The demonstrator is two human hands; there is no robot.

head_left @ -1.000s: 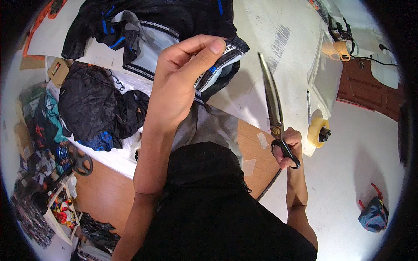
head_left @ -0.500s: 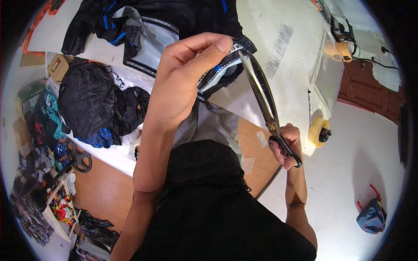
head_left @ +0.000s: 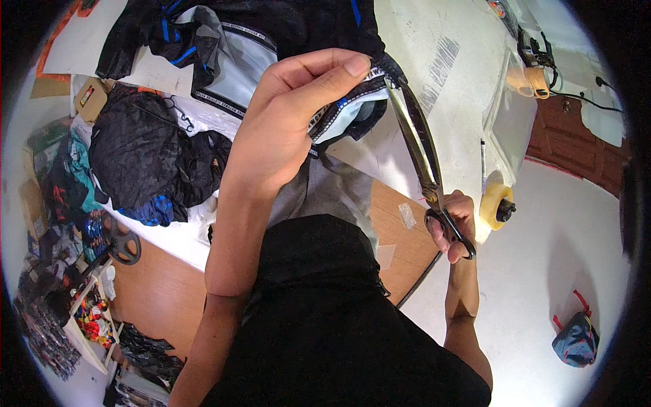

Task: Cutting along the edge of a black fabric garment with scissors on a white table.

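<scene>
My left hand (head_left: pixel 298 119) pinches the edge of a black garment (head_left: pixel 325 34) with blue stripes and a pale grey inner side. Patterned trim runs along the pinched edge, which is raised above the white table. In my right hand (head_left: pixel 456 227) is a pair of long scissors (head_left: pixel 422 139) with black handles, my fingers in the loops. The blades point away from me, slightly parted, their tips right at the garment's edge beside my left fingertips. Whether fabric lies between the blades I cannot tell. Much of the garment behind my left hand is hidden.
A heap of dark clothing (head_left: pixel 139 149) lies left on the table. A roll of yellowish tape (head_left: pixel 495 205) sits at the table's right edge, near a pen (head_left: pixel 483 163). A small dark bag (head_left: pixel 575 339) is on the floor at right. A wheel (head_left: pixel 125 244) stands at left.
Both hands have shifted slightly to the right, carrying the garment's edge and the scissors along. The blades remain near the edge.
</scene>
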